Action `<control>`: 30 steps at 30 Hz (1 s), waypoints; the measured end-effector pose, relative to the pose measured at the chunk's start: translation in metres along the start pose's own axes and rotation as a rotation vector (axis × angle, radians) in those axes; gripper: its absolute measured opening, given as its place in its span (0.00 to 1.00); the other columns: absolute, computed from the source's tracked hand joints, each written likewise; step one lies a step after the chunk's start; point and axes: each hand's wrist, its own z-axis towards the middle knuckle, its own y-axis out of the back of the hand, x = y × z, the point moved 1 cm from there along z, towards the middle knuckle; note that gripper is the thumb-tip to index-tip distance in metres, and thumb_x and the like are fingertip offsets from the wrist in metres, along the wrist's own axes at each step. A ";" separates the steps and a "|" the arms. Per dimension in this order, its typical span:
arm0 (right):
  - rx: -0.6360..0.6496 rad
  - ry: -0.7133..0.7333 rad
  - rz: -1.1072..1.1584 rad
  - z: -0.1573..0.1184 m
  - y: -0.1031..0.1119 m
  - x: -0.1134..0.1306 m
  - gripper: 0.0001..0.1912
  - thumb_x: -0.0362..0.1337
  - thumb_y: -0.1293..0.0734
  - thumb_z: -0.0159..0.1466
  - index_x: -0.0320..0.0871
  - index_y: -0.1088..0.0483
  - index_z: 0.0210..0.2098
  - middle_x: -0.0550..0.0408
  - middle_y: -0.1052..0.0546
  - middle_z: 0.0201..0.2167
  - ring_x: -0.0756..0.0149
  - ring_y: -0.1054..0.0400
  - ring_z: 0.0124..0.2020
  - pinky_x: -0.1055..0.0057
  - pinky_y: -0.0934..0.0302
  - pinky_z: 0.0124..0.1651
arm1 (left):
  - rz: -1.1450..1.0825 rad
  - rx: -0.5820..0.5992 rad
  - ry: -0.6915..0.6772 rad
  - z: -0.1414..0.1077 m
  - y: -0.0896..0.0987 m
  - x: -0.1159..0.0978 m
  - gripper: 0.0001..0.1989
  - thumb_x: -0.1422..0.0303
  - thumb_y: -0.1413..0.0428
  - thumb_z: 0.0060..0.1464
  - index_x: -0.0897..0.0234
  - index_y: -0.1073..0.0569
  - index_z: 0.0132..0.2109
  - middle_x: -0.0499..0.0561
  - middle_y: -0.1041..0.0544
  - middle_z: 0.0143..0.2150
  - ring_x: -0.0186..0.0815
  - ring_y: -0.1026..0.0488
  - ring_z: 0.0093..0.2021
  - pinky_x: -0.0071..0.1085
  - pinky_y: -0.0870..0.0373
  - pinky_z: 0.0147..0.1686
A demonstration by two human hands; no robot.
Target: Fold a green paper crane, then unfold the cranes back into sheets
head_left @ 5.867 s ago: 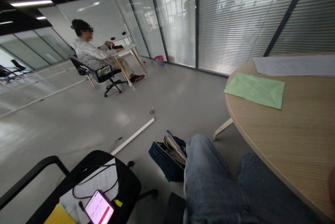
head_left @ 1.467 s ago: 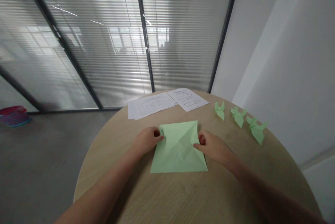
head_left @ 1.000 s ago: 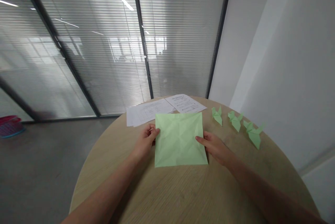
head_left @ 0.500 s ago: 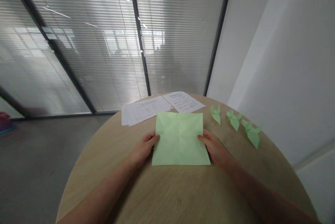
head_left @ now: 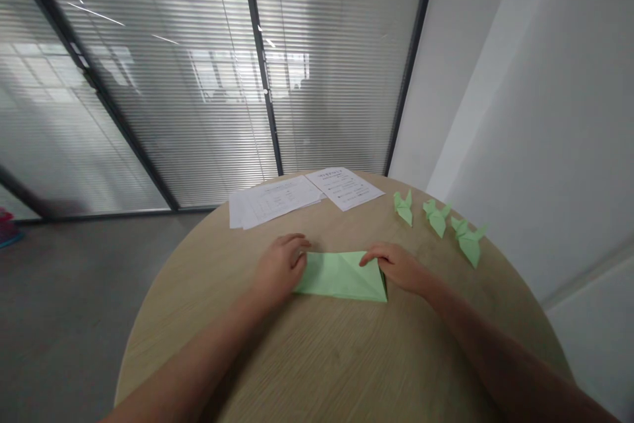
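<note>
A light green sheet of paper point(head_left: 341, 276), folded over into a wide, low rectangle, lies on the round wooden table point(head_left: 337, 357) in front of me. At its left end my left hand point(head_left: 281, 267) grips it, the fingers curled over the top left corner. My right hand point(head_left: 396, 266) pinches the upper right corner, with the index finger bent on top of the paper and the thumb hidden. A diagonal crease shows on the right part of the sheet.
Three folded green paper figures, the nearest one point(head_left: 468, 242) largest, stand in a row at the table's right edge. White printed sheets point(head_left: 277, 200) lie at the far side, beside another printed page point(head_left: 345, 188). A glass wall with blinds rises behind.
The green sheet, open and held up between both hands before, is now folded to about half its height and lies lower on the table. Both hands have moved onto its top edge.
</note>
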 end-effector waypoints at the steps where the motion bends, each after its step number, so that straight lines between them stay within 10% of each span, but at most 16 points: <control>1: 0.020 0.036 -0.017 0.000 0.002 0.000 0.24 0.23 0.42 0.57 0.49 0.17 0.37 0.53 0.19 0.42 0.61 0.25 0.46 0.61 0.35 0.56 | 0.092 0.050 -0.104 -0.004 -0.006 -0.006 0.17 0.69 0.47 0.56 0.61 0.21 0.50 0.60 0.22 0.59 0.51 0.28 0.61 0.49 0.35 0.63; 10: -0.152 0.036 -0.140 -0.005 0.010 0.011 0.25 0.28 0.41 0.64 0.49 0.21 0.54 0.48 0.28 0.64 0.55 0.35 0.66 0.49 0.46 0.71 | 0.410 0.282 -0.283 -0.022 -0.034 -0.027 0.23 0.69 0.46 0.58 0.65 0.25 0.60 0.64 0.25 0.62 0.55 0.29 0.61 0.53 0.35 0.63; 18: 0.178 0.035 -0.565 -0.017 -0.041 0.038 0.31 0.41 0.43 0.73 0.37 0.42 0.72 0.42 0.41 0.73 0.48 0.50 0.75 0.46 0.53 0.75 | 0.500 0.371 -0.216 -0.024 -0.030 -0.018 0.33 0.56 0.51 0.65 0.69 0.38 0.71 0.65 0.40 0.74 0.53 0.44 0.73 0.56 0.52 0.71; 24: 0.260 -0.015 -0.651 -0.021 -0.031 0.034 0.35 0.49 0.44 0.74 0.43 0.49 0.75 0.42 0.50 0.76 0.43 0.58 0.77 0.36 0.60 0.73 | 0.533 0.464 -0.191 -0.022 -0.032 -0.008 0.38 0.50 0.57 0.68 0.69 0.48 0.76 0.66 0.53 0.78 0.53 0.57 0.78 0.56 0.60 0.73; 30: 0.239 -0.163 -0.599 -0.017 -0.006 0.022 0.46 0.56 0.36 0.68 0.44 0.56 0.77 0.41 0.53 0.77 0.44 0.61 0.77 0.39 0.61 0.74 | 0.462 0.377 -0.228 -0.019 -0.022 -0.012 0.41 0.52 0.46 0.61 0.68 0.44 0.74 0.66 0.41 0.74 0.54 0.43 0.73 0.52 0.50 0.71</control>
